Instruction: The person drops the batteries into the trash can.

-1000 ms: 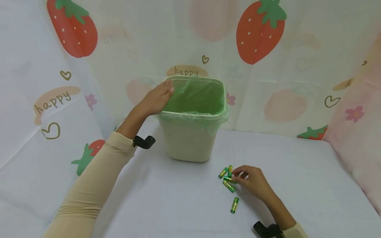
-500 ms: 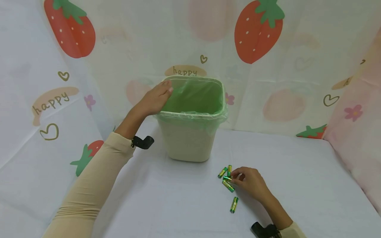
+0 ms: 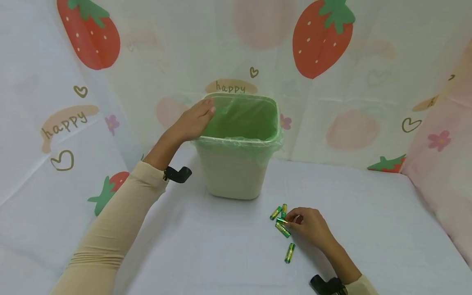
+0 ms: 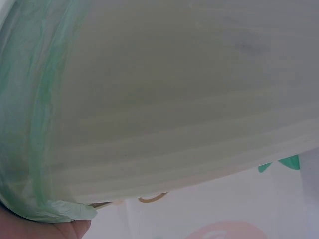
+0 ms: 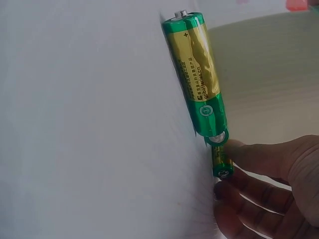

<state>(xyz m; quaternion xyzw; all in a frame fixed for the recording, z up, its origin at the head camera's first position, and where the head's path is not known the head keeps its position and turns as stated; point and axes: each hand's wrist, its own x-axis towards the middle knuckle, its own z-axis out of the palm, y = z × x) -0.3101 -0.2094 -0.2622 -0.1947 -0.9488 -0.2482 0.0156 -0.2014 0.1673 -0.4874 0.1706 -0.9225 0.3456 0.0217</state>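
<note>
A pale trash can (image 3: pixel 236 172) lined with a green plastic bag (image 3: pixel 241 119) stands upright on the white cloth. My left hand (image 3: pixel 193 122) holds its left rim. In the left wrist view, part of that hand (image 4: pixel 45 226) lies against the bag's folded edge. Several green and gold batteries lie in front of the can. My right hand (image 3: pixel 311 227) pinches one battery (image 3: pixel 281 221) between thumb and fingers, its end hidden by the fingertips. Close around it lie an upper battery (image 3: pixel 284 210), a left battery (image 3: pixel 275 213) and a lower battery (image 3: pixel 282 230).
Another battery (image 3: pixel 289 253) lies apart, nearer to me. A white cloth (image 3: pixel 206 254) covers the surface. Behind and at the sides hangs a curtain (image 3: pixel 155 53) printed with strawberries and hearts, close behind the can.
My right hand has moved slightly left and its fingertips have taken hold of a battery. The left hand stays on the can's rim.
</note>
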